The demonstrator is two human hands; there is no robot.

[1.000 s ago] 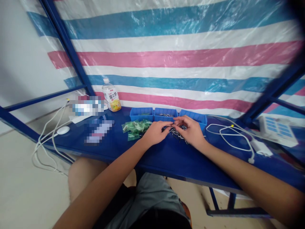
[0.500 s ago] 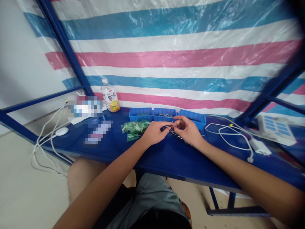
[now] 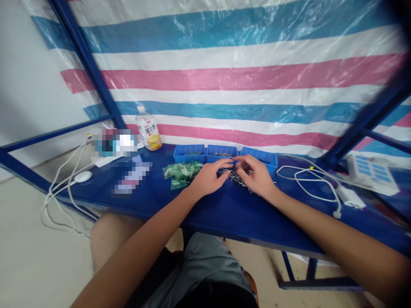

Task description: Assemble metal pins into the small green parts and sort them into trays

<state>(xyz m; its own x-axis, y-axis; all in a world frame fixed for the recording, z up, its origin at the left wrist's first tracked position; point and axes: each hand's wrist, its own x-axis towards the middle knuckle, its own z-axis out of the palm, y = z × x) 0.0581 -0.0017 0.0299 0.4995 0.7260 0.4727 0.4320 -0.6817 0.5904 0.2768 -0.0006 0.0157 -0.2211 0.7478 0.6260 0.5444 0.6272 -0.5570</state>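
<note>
My left hand [image 3: 209, 177] and my right hand [image 3: 256, 175] meet over a loose heap of small metal pins [image 3: 237, 179] on the blue table [image 3: 224, 209]. Both hands have their fingers pinched together, fingertips almost touching above the heap; what they hold is too small to name. A pile of small green plastic bags [image 3: 181, 171] lies just left of my left hand. Behind the hands stand three blue bins in a row: the left bin [image 3: 189, 152], the middle bin [image 3: 222, 153] with metal pins in it, and the right bin [image 3: 260, 156].
A tea bottle [image 3: 148, 130] stands at the back left by blurred packets [image 3: 115, 143]. White cables [image 3: 66, 188] and a white puck [image 3: 83, 176] hang off the left edge. A white charger cable [image 3: 316, 186] and a power strip [image 3: 372, 173] lie at the right. Striped tarp behind.
The fingertips of both hands have shifted slightly over the pin heap, staying pinched close together. The view has barely moved.
</note>
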